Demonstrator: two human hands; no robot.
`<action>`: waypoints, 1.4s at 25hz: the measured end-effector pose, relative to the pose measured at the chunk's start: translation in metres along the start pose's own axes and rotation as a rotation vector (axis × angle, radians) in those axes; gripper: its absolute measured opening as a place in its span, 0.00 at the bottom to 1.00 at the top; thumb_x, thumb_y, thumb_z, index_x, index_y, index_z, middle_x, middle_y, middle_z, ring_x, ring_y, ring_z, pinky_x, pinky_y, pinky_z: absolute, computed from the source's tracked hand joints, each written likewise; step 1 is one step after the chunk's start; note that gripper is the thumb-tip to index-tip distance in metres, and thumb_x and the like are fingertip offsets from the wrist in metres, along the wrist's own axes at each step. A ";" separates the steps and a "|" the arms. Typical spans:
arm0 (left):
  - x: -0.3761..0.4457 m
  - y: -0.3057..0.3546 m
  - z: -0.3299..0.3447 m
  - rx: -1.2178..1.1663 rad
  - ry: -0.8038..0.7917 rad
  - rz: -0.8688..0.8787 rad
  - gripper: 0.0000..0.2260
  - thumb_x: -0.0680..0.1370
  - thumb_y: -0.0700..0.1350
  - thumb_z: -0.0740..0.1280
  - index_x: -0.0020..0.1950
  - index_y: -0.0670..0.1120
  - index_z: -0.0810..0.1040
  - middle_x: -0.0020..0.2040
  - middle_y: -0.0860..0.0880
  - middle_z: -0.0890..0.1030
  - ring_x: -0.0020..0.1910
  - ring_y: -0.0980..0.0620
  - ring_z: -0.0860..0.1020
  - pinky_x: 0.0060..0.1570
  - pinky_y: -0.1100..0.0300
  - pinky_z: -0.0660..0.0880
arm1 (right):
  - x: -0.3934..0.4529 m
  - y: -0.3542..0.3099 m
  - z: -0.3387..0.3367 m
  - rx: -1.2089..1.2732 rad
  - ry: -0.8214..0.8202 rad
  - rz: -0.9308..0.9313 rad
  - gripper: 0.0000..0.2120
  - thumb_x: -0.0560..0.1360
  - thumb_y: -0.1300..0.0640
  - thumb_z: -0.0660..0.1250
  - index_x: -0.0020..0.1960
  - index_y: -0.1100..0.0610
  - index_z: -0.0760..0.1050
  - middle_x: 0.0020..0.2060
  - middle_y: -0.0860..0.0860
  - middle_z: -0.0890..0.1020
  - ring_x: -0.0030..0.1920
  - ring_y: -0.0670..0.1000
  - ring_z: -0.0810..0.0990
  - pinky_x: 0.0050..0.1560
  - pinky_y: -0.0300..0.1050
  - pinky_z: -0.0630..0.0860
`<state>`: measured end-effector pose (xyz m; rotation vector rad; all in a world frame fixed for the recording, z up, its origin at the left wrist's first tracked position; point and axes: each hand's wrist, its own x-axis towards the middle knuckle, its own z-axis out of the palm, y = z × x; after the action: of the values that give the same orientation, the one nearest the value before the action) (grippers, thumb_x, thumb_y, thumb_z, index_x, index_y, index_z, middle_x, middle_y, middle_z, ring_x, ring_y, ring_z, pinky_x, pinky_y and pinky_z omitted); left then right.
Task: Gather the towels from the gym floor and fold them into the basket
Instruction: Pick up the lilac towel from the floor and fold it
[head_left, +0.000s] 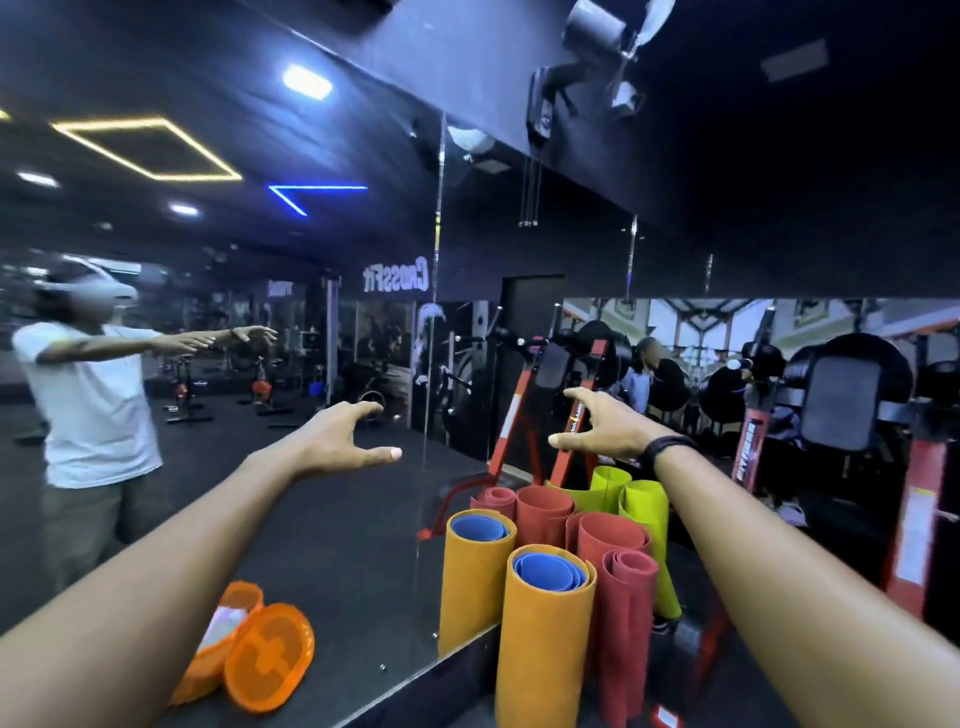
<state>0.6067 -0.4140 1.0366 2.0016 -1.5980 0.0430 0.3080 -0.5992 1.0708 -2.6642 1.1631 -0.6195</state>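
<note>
— While both hands reach out, where is a towel?
— I see none. The orange basket (270, 657) sits by the mirror (311, 338).
— And each grip?
— The left hand (340, 439) and right hand (605, 423) are spread, holding nothing. Towels are likely soft and light; grab corners.

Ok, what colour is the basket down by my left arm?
Orange, with a mesh pattern; the basket shows in the head view.

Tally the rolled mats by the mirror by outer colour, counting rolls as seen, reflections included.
Orange mats: 2, each with a blue mat rolled inside
Red mats: 4
Green mats: 2, as far as the overlap shows
Total: 8 rolls as seen; those at the back look like mirror images of those in front.
</note>
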 end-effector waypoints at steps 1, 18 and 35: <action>-0.013 0.002 -0.007 0.007 0.017 -0.026 0.39 0.70 0.62 0.71 0.76 0.48 0.62 0.73 0.46 0.67 0.72 0.48 0.66 0.70 0.55 0.63 | -0.002 -0.006 0.001 0.006 -0.009 -0.034 0.42 0.70 0.43 0.72 0.76 0.55 0.56 0.73 0.57 0.64 0.71 0.57 0.67 0.70 0.51 0.65; -0.460 0.028 -0.175 0.334 0.380 -0.747 0.37 0.70 0.62 0.71 0.74 0.50 0.64 0.72 0.46 0.68 0.71 0.49 0.67 0.70 0.53 0.64 | -0.171 -0.315 0.081 0.321 -0.378 -0.804 0.41 0.71 0.45 0.72 0.76 0.56 0.57 0.74 0.56 0.65 0.71 0.55 0.67 0.69 0.47 0.65; -1.026 0.113 -0.353 0.617 0.632 -1.448 0.31 0.72 0.58 0.72 0.70 0.45 0.70 0.68 0.45 0.74 0.67 0.47 0.71 0.65 0.58 0.65 | -0.600 -0.774 0.137 0.543 -0.782 -1.475 0.37 0.71 0.43 0.72 0.74 0.53 0.61 0.72 0.55 0.66 0.70 0.55 0.69 0.69 0.52 0.68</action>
<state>0.3244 0.6394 1.0026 2.7150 0.4804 0.5709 0.5141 0.3658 1.0064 -2.3597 -1.0978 0.0707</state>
